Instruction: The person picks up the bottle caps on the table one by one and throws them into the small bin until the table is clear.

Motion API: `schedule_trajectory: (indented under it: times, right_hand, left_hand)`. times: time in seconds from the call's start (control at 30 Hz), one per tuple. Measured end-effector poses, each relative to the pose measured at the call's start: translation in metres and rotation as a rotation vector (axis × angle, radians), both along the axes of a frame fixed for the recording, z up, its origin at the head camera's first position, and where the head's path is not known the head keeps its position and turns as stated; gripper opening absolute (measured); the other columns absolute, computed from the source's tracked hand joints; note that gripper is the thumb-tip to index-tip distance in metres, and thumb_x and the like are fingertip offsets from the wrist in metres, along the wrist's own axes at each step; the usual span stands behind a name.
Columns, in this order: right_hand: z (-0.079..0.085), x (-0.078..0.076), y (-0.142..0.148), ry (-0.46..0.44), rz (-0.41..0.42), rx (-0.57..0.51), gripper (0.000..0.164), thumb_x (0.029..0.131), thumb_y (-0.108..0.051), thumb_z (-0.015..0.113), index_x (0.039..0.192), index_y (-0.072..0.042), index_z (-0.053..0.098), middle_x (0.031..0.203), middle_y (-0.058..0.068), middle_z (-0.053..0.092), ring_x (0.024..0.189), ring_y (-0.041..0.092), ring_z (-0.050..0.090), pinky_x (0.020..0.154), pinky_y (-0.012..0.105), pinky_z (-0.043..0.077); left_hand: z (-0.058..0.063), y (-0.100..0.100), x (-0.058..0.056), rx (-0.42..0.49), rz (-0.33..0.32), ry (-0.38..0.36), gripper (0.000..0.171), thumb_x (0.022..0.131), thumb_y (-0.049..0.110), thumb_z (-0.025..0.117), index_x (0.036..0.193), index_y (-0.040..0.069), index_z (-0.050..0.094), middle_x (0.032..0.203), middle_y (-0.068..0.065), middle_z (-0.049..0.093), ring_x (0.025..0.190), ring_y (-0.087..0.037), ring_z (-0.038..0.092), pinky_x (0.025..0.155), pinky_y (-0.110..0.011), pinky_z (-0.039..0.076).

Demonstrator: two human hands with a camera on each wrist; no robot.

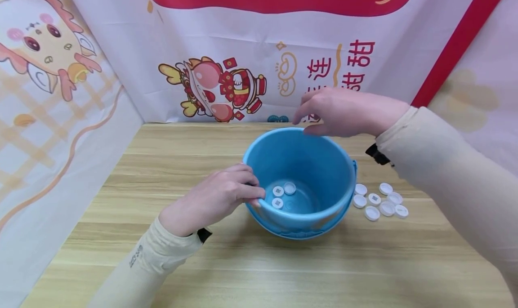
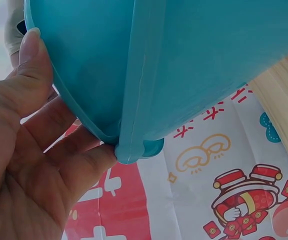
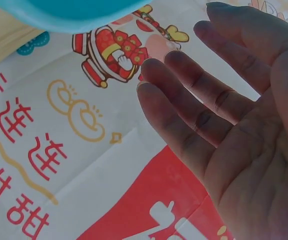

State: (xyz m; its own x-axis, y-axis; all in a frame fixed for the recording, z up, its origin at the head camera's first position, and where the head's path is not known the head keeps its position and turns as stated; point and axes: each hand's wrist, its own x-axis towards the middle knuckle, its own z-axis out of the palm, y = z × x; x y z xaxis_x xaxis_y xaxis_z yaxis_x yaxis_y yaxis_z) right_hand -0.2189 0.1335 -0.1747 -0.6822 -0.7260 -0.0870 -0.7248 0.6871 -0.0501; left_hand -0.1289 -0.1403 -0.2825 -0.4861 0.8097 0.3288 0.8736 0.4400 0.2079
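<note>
A blue plastic bucket stands on the wooden table, its handle folded down along the near side. My left hand grips the bucket's left rim; in the left wrist view the thumb lies on one side of the rim and the fingers curl round the other. Several white round caps lie on the bucket's floor. Above the far rim hovers my right hand, its fingers loosely bent and holding nothing. The right wrist view shows that empty palm with fingers apart.
To the right of the bucket, a loose group of white round caps lies on the table. A printed cloth with cartoon figures and red lettering hangs behind the table, and another covers the left side.
</note>
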Motion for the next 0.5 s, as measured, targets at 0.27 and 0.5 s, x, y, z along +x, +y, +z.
schedule_trajectory:
  times: [0.27, 0.5]
  right_hand:
    - [0.002, -0.003, 0.024, 0.000, -0.047, -0.019, 0.039, 0.085, -0.020, 0.080, 0.123, -0.017, 0.070, 0.120, 0.008, 0.066, 0.103, 0.029, 0.065, 0.085, 0.048, 0.057]
    - [-0.009, -0.010, 0.063, -0.005, -0.138, -0.045, 0.040, 0.084, -0.018, 0.081, 0.122, -0.015, 0.071, 0.116, 0.009, 0.068, 0.099, 0.029, 0.067, 0.081, 0.046, 0.058]
  left_hand:
    - [0.000, 0.000, 0.001, 0.017, -0.005, -0.005, 0.023, 0.083, 0.019, 0.078, 0.106, 0.014, 0.078, 0.101, -0.003, 0.069, 0.099, -0.017, 0.061, 0.087, -0.030, 0.056]
    - [-0.001, 0.000, 0.000, 0.023, -0.005, -0.006, 0.023, 0.084, 0.020, 0.078, 0.106, 0.014, 0.079, 0.101, -0.003, 0.069, 0.099, -0.017, 0.061, 0.087, -0.030, 0.056]
